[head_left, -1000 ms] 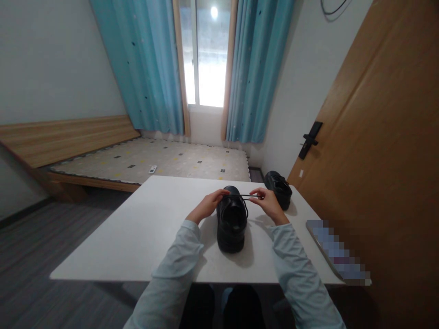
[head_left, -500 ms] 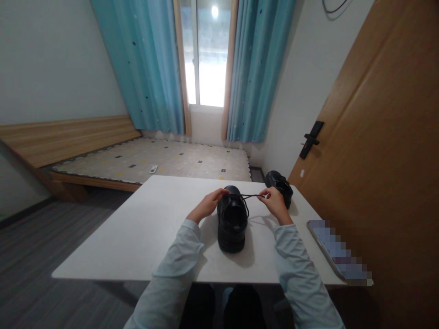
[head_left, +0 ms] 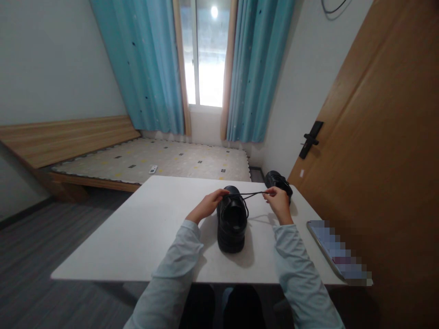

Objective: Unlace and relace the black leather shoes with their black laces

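Both hands work at one black shoe point(head_left: 232, 221) standing near the middle of the white table point(head_left: 137, 228), heel toward the near edge. Left hand point(head_left: 206, 206) rests against the shoe's left side by the tongue, fingers curled onto it. Right hand point(head_left: 280, 204) pinches the black lace point(head_left: 252, 195), stretched taut out to the right of the shoe. Beside the near right corner lies a flat blurred object point(head_left: 338, 253). Just behind the right hand, by the far right edge, sits a second black shoe point(head_left: 279, 181).
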A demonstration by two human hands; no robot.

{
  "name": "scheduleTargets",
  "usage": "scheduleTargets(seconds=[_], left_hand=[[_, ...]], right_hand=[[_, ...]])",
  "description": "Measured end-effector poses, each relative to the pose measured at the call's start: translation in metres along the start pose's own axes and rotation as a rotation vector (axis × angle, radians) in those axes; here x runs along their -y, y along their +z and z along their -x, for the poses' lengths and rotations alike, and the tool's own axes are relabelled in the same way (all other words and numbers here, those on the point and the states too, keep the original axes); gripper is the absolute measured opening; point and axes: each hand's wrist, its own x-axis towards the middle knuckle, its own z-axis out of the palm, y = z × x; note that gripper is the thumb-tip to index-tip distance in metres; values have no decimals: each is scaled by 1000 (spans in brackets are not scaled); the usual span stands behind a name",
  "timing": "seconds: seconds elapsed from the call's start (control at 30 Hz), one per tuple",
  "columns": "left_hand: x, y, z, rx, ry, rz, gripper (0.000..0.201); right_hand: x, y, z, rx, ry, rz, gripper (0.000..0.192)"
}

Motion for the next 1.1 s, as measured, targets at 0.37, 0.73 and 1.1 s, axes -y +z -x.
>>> scheduleTargets(seconds=[0.37, 0.73, 1.1], left_hand=[[-1, -1, 1, 6, 7, 1, 30], [1, 0, 1, 10, 9, 11, 30], [4, 1, 0, 1, 7, 14, 29]], right_hand=[[1, -6, 1, -72, 87, -189, 19], [10, -3, 4, -78, 130, -477, 27], [11, -6, 1, -251, 46, -356, 19]])
